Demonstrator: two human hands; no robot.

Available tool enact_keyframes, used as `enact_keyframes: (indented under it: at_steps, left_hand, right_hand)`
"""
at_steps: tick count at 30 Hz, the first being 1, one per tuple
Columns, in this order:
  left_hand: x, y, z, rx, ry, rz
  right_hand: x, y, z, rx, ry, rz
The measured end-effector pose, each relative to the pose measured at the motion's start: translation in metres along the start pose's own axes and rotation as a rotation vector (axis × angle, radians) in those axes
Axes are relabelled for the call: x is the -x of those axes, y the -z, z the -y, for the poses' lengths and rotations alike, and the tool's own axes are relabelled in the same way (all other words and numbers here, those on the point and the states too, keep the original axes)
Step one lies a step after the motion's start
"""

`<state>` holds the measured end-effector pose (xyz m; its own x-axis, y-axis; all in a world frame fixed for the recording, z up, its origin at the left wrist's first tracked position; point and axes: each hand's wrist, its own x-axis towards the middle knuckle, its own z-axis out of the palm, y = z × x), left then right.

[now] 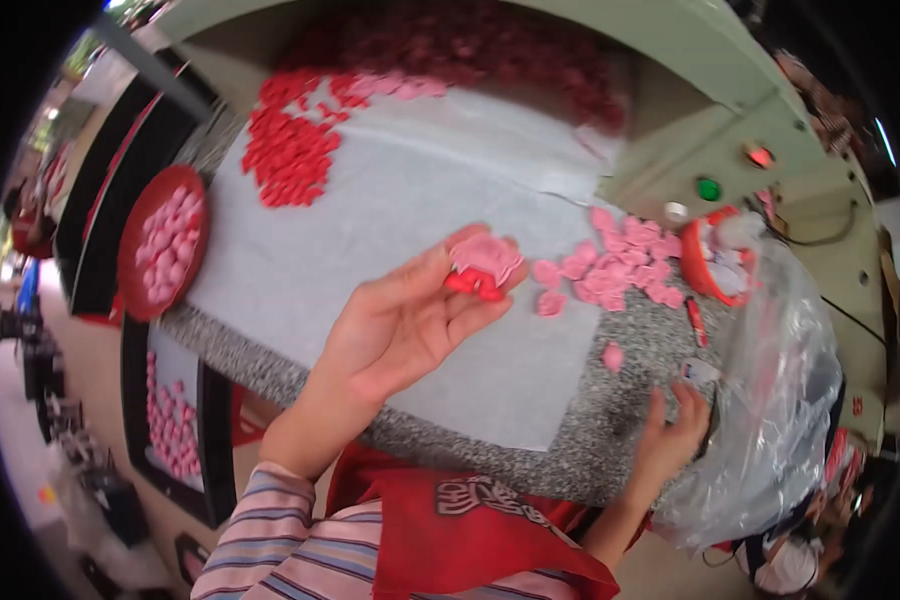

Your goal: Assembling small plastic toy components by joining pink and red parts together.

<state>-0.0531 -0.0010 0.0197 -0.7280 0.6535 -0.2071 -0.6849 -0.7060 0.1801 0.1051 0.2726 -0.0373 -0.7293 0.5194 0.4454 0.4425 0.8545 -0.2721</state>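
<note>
My left hand (400,325) is raised over the white sheet, palm up. Its thumb and fingers pinch a small piece with a pink ruffled top and red lobes (484,263), soft like dough or clay. Over the speckled counter at the right, my right hand (670,430) has its fingers spread, with nothing visible in them. Just beyond its fingertips lies a small whitish object (700,371), too blurred to name. A heap of flat pink pieces (620,265) lies between the two hands and farther back. One loose pink piece (613,355) sits nearer the right hand.
White paper (440,370) covers much of the speckled counter (600,430). Red pieces (290,150) lie at the far left. A reddish bowl (137,300) holds pink balls. An orange container (698,270), a red pen-like stick (696,322) and a clear plastic bag (770,400) crowd the right.
</note>
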Motion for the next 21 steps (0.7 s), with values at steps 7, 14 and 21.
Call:
enact_keyframes:
  at_steps: [7,14,21]
  left_hand:
    - [0.044,-0.022,-0.040,0.280,-0.192,0.196]
    - [0.029,-0.055,0.032,0.178,0.001,0.281]
    - [0.059,-0.016,-0.028,0.310,-0.215,0.354]
  right_hand:
    - [0.067,0.028,-0.083,0.076,-0.331,0.237]
    - [0.077,0.000,0.165,-1.723,-0.866,1.062]
    - [0.108,-0.011,0.193,-1.466,-0.132,1.641]
